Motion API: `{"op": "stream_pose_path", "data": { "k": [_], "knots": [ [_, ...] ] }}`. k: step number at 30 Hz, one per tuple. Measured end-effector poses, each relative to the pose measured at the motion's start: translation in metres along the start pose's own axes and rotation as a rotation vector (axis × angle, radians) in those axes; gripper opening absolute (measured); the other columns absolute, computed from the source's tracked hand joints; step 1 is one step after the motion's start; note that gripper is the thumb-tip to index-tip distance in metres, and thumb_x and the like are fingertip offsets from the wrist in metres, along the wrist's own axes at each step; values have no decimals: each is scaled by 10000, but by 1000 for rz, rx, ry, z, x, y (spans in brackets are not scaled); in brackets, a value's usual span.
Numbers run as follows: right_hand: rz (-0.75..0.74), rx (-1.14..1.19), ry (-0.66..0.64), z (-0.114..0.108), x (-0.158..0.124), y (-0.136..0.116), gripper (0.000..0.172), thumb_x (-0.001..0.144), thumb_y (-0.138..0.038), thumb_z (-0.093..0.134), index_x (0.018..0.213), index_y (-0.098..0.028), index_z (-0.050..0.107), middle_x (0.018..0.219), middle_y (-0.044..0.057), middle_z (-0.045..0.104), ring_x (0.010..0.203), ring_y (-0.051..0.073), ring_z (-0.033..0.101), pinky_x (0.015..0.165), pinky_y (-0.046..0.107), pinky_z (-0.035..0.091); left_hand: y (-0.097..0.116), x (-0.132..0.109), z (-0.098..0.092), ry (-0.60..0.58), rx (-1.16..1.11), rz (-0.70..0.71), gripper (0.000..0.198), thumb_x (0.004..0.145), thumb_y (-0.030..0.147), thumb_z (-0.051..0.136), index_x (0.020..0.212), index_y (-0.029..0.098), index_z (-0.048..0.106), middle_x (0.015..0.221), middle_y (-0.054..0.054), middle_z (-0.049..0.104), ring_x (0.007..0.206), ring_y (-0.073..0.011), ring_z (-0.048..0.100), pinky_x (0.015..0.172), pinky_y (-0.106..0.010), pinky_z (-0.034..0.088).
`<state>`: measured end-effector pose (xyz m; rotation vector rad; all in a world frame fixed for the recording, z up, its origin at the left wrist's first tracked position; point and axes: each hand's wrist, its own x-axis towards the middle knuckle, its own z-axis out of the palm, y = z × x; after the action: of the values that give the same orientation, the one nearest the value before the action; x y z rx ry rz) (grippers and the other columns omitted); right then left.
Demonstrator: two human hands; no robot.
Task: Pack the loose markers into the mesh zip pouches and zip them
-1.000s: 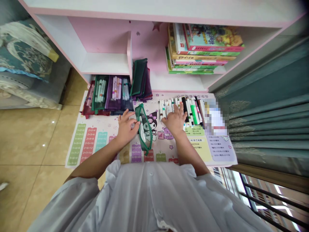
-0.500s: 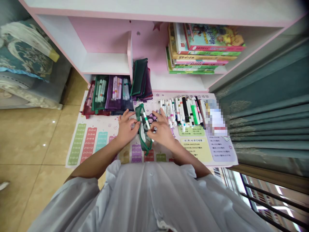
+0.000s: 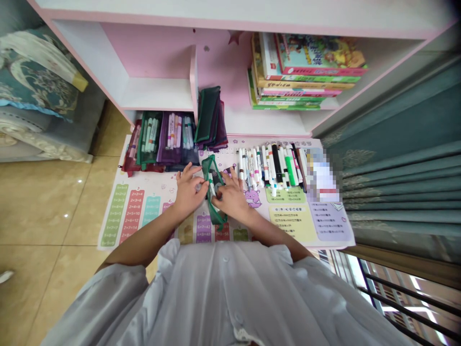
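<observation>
A green mesh zip pouch [image 3: 215, 213] lies open on the printed desk mat, with a white marker [image 3: 212, 183] visible inside it. My left hand [image 3: 189, 190] pinches the pouch's left edge between thumb and forefinger, its other fingers spread. Over the pouch's right side, my right hand [image 3: 231, 196] reaches in with thumb and forefinger bent together. Whatever those fingertips hold is hidden under the hand. To the right of my right hand lies a row of loose markers [image 3: 266, 166], mostly white-bodied, with a thick black one and a green one among them.
Filled mesh pouches [image 3: 169, 139] line the mat's back left. Flat dark pouches [image 3: 209, 117] lean by the shelf divider [image 3: 194, 81]. A stack of books [image 3: 306, 77] sits on the pink-and-white shelf. Teal curtains [image 3: 396, 158] hang at the right, near a blurred-out item [image 3: 326, 178].
My right hand has shifted left and into the pouch. The green-and-white marker it held above the opening is now out of sight beneath the hand. My left hand stays put.
</observation>
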<state>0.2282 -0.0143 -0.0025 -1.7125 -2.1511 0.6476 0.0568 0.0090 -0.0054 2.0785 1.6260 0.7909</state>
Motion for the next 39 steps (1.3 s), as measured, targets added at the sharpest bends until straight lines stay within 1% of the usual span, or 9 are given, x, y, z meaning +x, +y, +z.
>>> {"op": "stream_pose_path", "data": {
  "k": [3, 6, 9, 12, 15, 20, 26, 33, 39],
  "knots": [
    [-14, 35, 59, -2, 0, 3, 208, 793, -291, 687, 624, -171, 665, 1516, 148, 479, 1519, 415, 192, 1147, 669, 256, 1, 0, -1, -1, -1, 0, 190, 878, 314, 592, 733, 229, 681, 1293, -61, 662, 1410, -323, 431, 1130, -601, 296],
    [-7, 51, 209, -10, 3, 9, 234, 841, -333, 644, 656, -192, 659, 1505, 127, 490, 1524, 394, 195, 1161, 627, 278, 2, 0, -2, -4, -1, 3, 195, 880, 318, 589, 731, 230, 677, 1300, -63, 659, 1416, -320, 424, 1130, -599, 298],
    [69, 6, 357, -19, 9, 20, 249, 874, -363, 605, 700, -198, 670, 1507, 123, 477, 1536, 382, 151, 1182, 616, 257, 2, 0, -1, -2, -1, 0, 202, 883, 320, 586, 727, 226, 673, 1299, -70, 661, 1422, -325, 418, 1120, -612, 301],
    [181, -109, 439, -22, 16, 34, 207, 868, -339, 607, 761, -183, 692, 1516, 149, 451, 1533, 416, 123, 1180, 663, 207, 2, 0, 0, -3, -1, -6, 200, 884, 314, 585, 727, 224, 671, 1301, -71, 660, 1424, -328, 416, 1119, -620, 298],
    [235, -191, 433, -18, 23, 49, 144, 842, -281, 622, 804, -165, 700, 1515, 182, 440, 1516, 456, 154, 1147, 712, 216, 1, 0, 0, -3, -8, -9, 195, 883, 312, 586, 730, 226, 671, 1304, -70, 657, 1422, -326, 419, 1122, -617, 297],
    [239, -247, 389, -8, 29, 62, 118, 805, -251, 673, 804, -138, 708, 1525, 210, 428, 1500, 482, 175, 1135, 717, 241, 1, 0, 0, 5, -17, -7, 188, 874, 308, 589, 725, 227, 670, 1288, -71, 665, 1417, -330, 423, 1120, -611, 302],
    [247, -231, 339, -6, 31, 58, 166, 816, -266, 667, 729, -133, 713, 1548, 199, 411, 1511, 460, 155, 1148, 732, 180, 0, 0, 1, 6, -18, -6, 185, 873, 310, 590, 723, 230, 663, 1294, -63, 657, 1415, -331, 422, 1130, -609, 291],
    [208, -247, 254, -5, 31, 57, 151, 763, -253, 674, 701, -118, 703, 1548, 233, 404, 1509, 479, 139, 1140, 765, 114, 0, 0, 1, 0, -10, -6, 192, 882, 314, 585, 729, 229, 663, 1309, -63, 649, 1421, -323, 416, 1133, -605, 296],
    [140, -73, 347, -16, 17, 36, 209, 728, -251, 657, 547, -179, 580, 1548, 137, 437, 1526, 438, 131, 1151, 716, 190, 0, 0, 1, 8, -14, 0, 204, 878, 318, 583, 718, 226, 671, 1294, -69, 661, 1419, -335, 419, 1123, -616, 302]
  ]
}}
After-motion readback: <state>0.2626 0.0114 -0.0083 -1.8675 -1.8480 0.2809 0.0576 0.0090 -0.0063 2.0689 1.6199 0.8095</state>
